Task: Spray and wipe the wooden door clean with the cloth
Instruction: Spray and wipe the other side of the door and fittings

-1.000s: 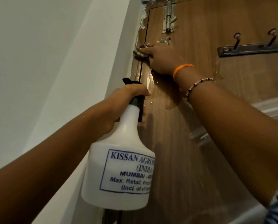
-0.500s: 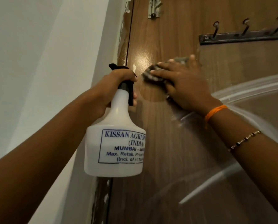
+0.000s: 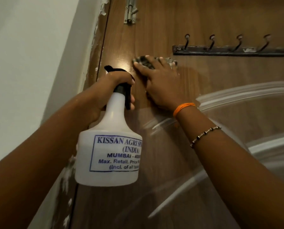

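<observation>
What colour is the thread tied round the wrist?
Orange thread, seen in the head view.

White wall (image 3: 30, 63) left; chipped paint along frame (image 3: 95, 52).

The wooden door (image 3: 195, 22) is warm brown with fine, darker grain running lengthwise, and a pale glare sits near its left edge. The spray bottle (image 3: 109, 156) is translucent white with a black trigger head; its white label carries a dark blue border and blue lettering. The cloth (image 3: 143, 61) is mottled dark grey and off-white. The wall (image 3: 30, 63) is plain white. The hook rail (image 3: 233, 51) is dark grey metal, the bolt latch (image 3: 130, 15) dull silver. An orange thread band (image 3: 184, 107) and a black-and-silver beaded bracelet (image 3: 204, 135) circle one wrist
</observation>
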`<state>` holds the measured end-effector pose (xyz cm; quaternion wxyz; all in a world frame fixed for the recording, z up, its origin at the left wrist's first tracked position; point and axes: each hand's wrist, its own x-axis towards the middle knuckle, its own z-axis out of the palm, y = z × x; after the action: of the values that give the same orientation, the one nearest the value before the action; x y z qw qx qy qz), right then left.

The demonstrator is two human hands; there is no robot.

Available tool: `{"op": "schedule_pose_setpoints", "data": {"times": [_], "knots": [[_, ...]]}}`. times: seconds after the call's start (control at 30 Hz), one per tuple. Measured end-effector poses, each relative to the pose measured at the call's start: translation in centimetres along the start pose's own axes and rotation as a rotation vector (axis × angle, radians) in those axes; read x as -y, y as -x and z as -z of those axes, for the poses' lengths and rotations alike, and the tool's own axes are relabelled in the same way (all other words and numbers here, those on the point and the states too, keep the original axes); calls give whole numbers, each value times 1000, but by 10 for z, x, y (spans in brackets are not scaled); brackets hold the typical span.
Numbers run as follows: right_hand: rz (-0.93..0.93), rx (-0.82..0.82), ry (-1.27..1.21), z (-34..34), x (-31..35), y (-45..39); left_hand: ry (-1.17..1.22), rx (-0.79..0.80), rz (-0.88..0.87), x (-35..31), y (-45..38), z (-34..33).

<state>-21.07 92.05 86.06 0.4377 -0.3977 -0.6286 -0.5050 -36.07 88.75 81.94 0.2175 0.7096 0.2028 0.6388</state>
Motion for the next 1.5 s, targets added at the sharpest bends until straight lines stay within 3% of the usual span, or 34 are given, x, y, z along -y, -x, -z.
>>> {"op": "schedule_pose_setpoints", "data": {"times": [0.13, 0.4, 0.5, 0.67, 0.77, 0.9, 1.23, 1.3, 1.37, 1.5], "knots": [[-44, -76, 31, 11, -40, 7, 37, 16, 1, 4, -4, -29], [-436, -211, 100, 29, -118, 39, 69, 37, 27, 2, -10, -72], [-378, -197, 51, 31, -105, 38, 79, 44, 59, 4, -9, -76], [-2, -135, 37, 14, -61, 3, 66, 46, 64, 7, -9, -83], [83, -98, -13, 14, -59, -10, 54, 44, 58, 10, -9, -83], [40, -135, -94, 20, -96, 9, 27, 60, 62, 9, -9, -93], [-271, -267, -27, 56, -227, 73, -36, 87, 73, -27, 3, -136], [-313, -281, -26, 57, -231, 86, -176, 93, -37, -29, 7, -137], [-331, -290, -35, 53, -221, 100, -21, 68, 65, -32, 11, -139], [-365, -286, -50, 41, -176, 119, -147, 26, 145, -48, 3, -152]]}}
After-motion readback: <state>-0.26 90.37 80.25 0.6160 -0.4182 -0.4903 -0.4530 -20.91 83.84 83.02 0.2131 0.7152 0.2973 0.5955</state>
